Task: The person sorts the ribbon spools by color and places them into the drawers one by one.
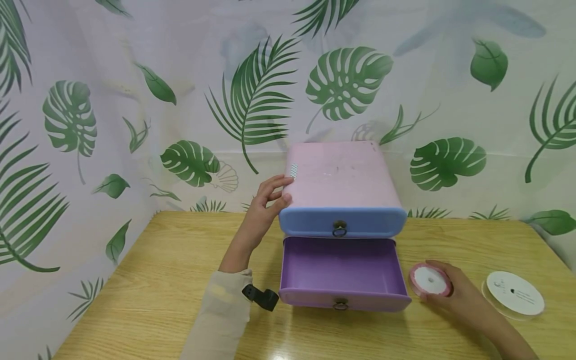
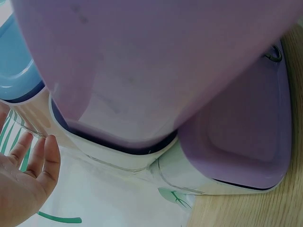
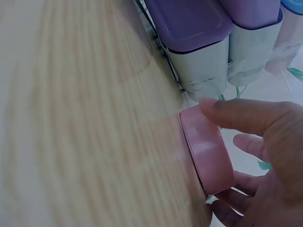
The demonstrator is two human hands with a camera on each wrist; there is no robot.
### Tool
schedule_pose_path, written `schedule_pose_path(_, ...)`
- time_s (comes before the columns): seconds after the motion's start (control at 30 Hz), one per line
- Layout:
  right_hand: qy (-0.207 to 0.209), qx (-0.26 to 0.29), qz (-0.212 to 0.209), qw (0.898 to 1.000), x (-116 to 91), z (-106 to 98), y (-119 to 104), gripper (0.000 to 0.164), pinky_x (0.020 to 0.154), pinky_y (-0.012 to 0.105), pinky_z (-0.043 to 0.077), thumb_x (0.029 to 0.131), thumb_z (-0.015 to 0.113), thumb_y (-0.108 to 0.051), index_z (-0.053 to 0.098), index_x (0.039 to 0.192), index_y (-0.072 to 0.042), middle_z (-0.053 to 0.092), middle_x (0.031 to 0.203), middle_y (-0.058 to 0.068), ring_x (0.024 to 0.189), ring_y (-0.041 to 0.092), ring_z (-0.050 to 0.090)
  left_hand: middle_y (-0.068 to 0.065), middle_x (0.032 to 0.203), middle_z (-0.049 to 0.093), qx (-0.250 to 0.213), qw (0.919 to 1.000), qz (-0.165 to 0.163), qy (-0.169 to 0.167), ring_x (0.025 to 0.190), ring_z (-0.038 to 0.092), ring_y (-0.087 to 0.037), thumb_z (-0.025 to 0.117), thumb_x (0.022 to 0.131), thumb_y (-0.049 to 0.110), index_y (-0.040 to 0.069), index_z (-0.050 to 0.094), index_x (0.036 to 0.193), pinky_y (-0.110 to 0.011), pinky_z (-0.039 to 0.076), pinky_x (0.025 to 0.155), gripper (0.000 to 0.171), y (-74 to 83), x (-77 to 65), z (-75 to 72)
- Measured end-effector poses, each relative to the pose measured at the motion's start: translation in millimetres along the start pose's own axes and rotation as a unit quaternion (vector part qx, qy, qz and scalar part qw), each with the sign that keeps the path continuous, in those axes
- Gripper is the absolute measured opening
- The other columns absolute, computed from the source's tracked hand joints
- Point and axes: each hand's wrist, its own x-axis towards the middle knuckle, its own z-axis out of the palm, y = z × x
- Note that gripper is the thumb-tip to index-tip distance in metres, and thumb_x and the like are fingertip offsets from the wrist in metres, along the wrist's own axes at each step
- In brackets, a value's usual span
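A small drawer cabinet (image 1: 337, 175) has a pink top, a closed blue drawer (image 1: 310, 221) and a pulled-out purple drawer (image 1: 333, 265) whose inside shows bare. My left hand (image 1: 266, 207) rests against the cabinet's left side near the top, fingers fairly straight; the left wrist view shows the same hand (image 2: 31, 175) beside the cabinet wall. To the right of the open drawer, my right hand (image 1: 459, 287) grips a spool of pink ribbon (image 1: 430, 280) by its edge. Thumb and fingers span the ribbon spool (image 3: 208, 149) at the wooden tabletop in the right wrist view.
A white-faced ribbon spool (image 1: 515, 294) lies on the wooden table (image 1: 180, 280), right of my right hand. Below the open drawer, a lower purple drawer (image 2: 246, 127) shows in the left wrist view. A leaf-printed cloth (image 1: 189, 100) hangs behind the cabinet.
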Motion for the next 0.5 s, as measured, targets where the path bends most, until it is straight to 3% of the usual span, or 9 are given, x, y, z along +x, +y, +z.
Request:
schedule_pose_path(0.3, 0.012, -0.014, -0.007, 1.000, 0, 1, 1, 0.063, 0.074, 0.003, 0.035, 0.073, 0.081, -0.007, 0.053, 0.127, 0.009, 0.059, 0.118, 0.031, 0.099, -0.022, 0.034, 0.002, 0.157, 0.024, 0.005, 1.0000, -0.005, 0.002, 0.137, 0.036, -0.035, 0.054, 0.096, 0.041, 0.019, 0.049, 0.141, -0.053, 0.042, 0.105, 0.051, 1.5, -1.5, 0.1)
schedule_pose_path(0.5, -0.009, -0.015, 0.033, 0.999, -1, -13, -5, 0.059, 0.071, 0.006, 0.039, 0.081, 0.075, -0.007, 0.048, 0.131, 0.007, 0.054, 0.122, 0.033, 0.097, -0.022, 0.032, 0.002, 0.157, 0.023, 0.008, 1.0000, -0.002, -0.001, 0.137, 0.035, -0.036, 0.054, 0.095, 0.046, 0.019, 0.048, 0.142, -0.054, 0.041, 0.105, 0.053, 1.9, -1.4, -0.8)
